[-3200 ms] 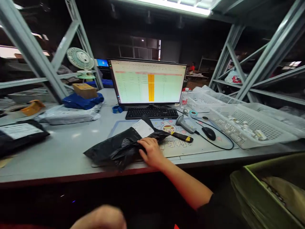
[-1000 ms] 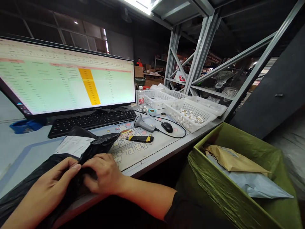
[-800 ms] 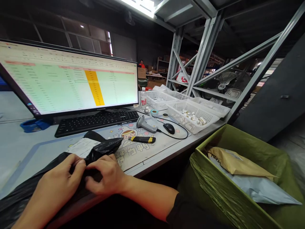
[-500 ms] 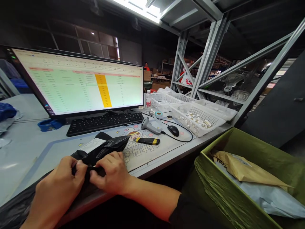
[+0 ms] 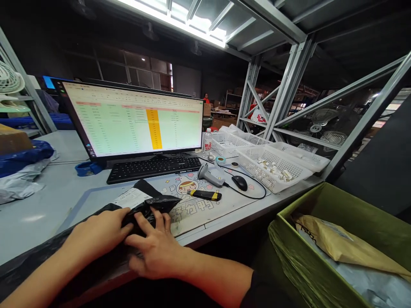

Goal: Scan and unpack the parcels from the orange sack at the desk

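A black plastic mailing bag [image 5: 165, 202] lies crumpled at the table's front edge, with a white label [image 5: 133, 197] on its upper face. My left hand [image 5: 101, 231] is closed on the bag's near side, its fingertips partly hidden in the folds. Beside it, my right hand [image 5: 157, 246] has its fingers spread, with the fingertips touching the bag; its thumb is blurred and apart from the plastic. More black plastic [image 5: 19, 273] stretches left under my left forearm.
A yellow-black utility knife [image 5: 205, 195], barcode scanner [image 5: 210, 176] and mouse [image 5: 239, 183] lie beyond the bag. Behind are a keyboard [image 5: 154, 167] and monitor [image 5: 115, 128]. White baskets [image 5: 272, 184] stand right. A green bin [image 5: 279, 226] with packages is below the table's right side.
The view has turned left. My right fingers have gone from pinching the bag's edge to spread, and the thumb has come away. My left hand has shifted its grip on the bag.
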Motion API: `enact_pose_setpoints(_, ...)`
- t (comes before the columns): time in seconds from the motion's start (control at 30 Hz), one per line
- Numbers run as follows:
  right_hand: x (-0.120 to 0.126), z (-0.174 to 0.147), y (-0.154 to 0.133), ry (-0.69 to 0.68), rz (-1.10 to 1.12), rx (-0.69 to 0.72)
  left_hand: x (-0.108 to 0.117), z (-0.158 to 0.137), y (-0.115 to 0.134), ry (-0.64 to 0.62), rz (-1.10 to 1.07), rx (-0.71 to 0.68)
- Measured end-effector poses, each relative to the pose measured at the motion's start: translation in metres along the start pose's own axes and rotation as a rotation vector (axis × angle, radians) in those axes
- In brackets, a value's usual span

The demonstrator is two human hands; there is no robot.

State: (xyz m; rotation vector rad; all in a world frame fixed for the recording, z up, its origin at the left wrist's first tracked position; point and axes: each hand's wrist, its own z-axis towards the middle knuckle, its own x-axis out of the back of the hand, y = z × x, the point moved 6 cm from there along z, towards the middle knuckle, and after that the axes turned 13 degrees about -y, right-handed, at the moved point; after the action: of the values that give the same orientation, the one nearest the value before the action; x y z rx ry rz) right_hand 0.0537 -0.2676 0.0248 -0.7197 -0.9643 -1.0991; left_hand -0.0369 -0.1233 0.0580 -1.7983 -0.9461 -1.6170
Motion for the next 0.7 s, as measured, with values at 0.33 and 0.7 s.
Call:
enact_pose_setpoints(0.33, 0.033, 0.022, -0.029, 0.088, -0.087, 0.021, 0.070, -0.042, 0.015, 0.223, 0.024, 0.240)
enact_pose_setpoints(0.7, 0.050, 0.009, -0.040, -0.146, -0.098, 0.249, 0.107, -0.067, -0.059, 0.470, 0.274, 0.295)
